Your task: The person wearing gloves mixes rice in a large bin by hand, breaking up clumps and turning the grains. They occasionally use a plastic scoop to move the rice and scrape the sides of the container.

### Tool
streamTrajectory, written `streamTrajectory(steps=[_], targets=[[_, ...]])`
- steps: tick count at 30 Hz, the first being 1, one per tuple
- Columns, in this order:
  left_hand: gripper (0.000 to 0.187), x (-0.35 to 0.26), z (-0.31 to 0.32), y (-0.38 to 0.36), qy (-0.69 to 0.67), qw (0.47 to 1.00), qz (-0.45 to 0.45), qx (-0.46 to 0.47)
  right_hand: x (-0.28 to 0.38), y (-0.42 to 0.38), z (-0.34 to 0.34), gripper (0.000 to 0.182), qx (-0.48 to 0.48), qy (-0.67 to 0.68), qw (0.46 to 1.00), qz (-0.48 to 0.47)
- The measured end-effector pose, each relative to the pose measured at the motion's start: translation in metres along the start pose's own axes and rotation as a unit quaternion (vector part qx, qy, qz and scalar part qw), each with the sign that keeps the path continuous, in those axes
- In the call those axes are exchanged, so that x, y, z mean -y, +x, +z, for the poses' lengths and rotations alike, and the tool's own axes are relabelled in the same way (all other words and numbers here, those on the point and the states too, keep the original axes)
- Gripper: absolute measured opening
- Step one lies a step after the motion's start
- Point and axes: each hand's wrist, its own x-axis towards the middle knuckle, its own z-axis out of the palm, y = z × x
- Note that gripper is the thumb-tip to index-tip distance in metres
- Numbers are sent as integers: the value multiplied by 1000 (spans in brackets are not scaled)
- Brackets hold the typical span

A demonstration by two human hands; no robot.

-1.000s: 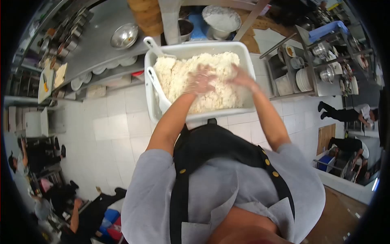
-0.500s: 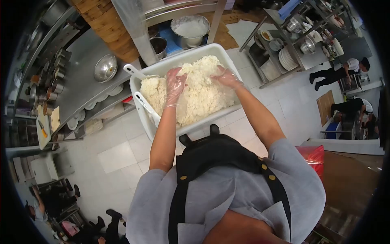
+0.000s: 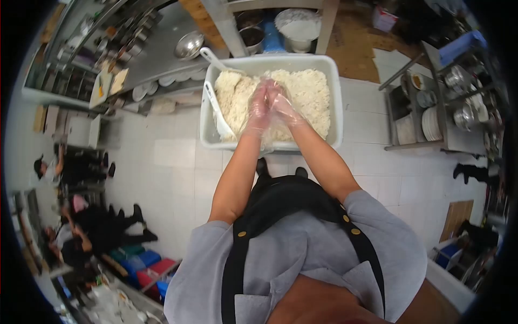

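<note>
A large white tub [image 3: 338,102] holds a pale, clumpy, grainy mass [image 3: 310,92] that looks like cooked rice. My left hand [image 3: 258,105] and my right hand [image 3: 281,102], both in clear plastic gloves, are pressed together, palms facing, over the middle of the tub. Their fingers are closed against each other; whatever lies between the palms is hidden. Left of my hands, one white long-handled utensil [image 3: 216,105] leans on the tub's left wall with its lower end in the tub. Another white utensil [image 3: 216,58] rests across the far left corner.
Behind the tub stand a metal pot of white contents [image 3: 298,28] and a darker pot [image 3: 251,36]. A steel counter [image 3: 167,38] with a metal bowl [image 3: 189,45] runs along the left. Shelves with stacked plates [image 3: 430,123] stand right. Other people [image 3: 81,164] work at the left.
My hands, apart over the rice-like mass before, have come together near the tub's middle. The camera view has turned, so the tub now appears straighter and the surroundings shifted.
</note>
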Motion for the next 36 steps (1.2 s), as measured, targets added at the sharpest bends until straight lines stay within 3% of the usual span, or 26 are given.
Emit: streamTrajectory(steps=[2,3,4,5,6,7,11,12,15,16,19,20,22,25,26,27,28,29,31,32,34,35,36], targets=[[59,-33,19,-45,171,979,-1,-112,26,-23,21,46,-24,156,986,52],[60,-48,26,-63,256,954,-7,-157,39,-30,30,45,11,176,980,93],[60,-51,13,-73,239,958,0,-161,47,-35,39,43,45,191,972,131],[61,-70,9,-83,277,943,-11,-183,34,-38,55,41,91,73,992,55],[54,-74,-22,-82,220,954,-37,-198,20,-41,71,40,117,-42,992,-30],[47,-95,-20,-89,269,944,-50,-185,-5,-40,89,38,142,-283,921,-227],[29,-146,-21,-117,480,845,-158,-175,27,-89,113,42,196,-286,932,-102],[28,-132,-60,-112,487,851,-81,-179,36,-91,113,47,218,-296,927,-71],[33,-117,-78,-97,479,852,81,-194,55,-93,110,58,233,-272,932,-52],[41,-116,-68,-89,489,834,109,-232,54,-95,108,60,230,-255,938,-55],[44,-119,-74,-52,524,812,80,-245,36,-91,93,66,154,-298,939,-78],[45,-119,-73,-46,531,817,66,-215,31,-88,89,64,133,-329,933,-58],[46,-117,-46,-26,542,828,43,-137,28,-77,76,64,129,-297,939,-116],[41,-119,-9,-6,574,811,-115,-20,4,-56,60,65,126,-359,906,-186],[40,-105,-18,10,505,846,-170,31,4,-51,50,66,131,-397,879,-230],[39,-87,-35,31,435,867,-228,86,22,-55,49,64,130,-463,866,-136],[36,-81,-40,45,464,846,-210,157,41,-60,54,62,123,-515,848,-34],[33,-77,-45,59,491,821,-188,222,41,-55,50,61,94,-544,832,-48],[29,-52,-67,83,495,829,-52,253,37,-47,50,59,48,-589,803,-74],[27,-47,-64,105,488,833,23,261,47,-33,54,59,30,-595,802,-35],[25,-46,-58,124,513,817,77,252,55,-28,68,57,10,-588,806,61],[24,-45,-56,130,524,811,101,242,58,-32,76,58,-21,-564,824,34],[23,-36,-62,143,407,876,69,249,59,-37,84,58,-48,-538,841,5]])
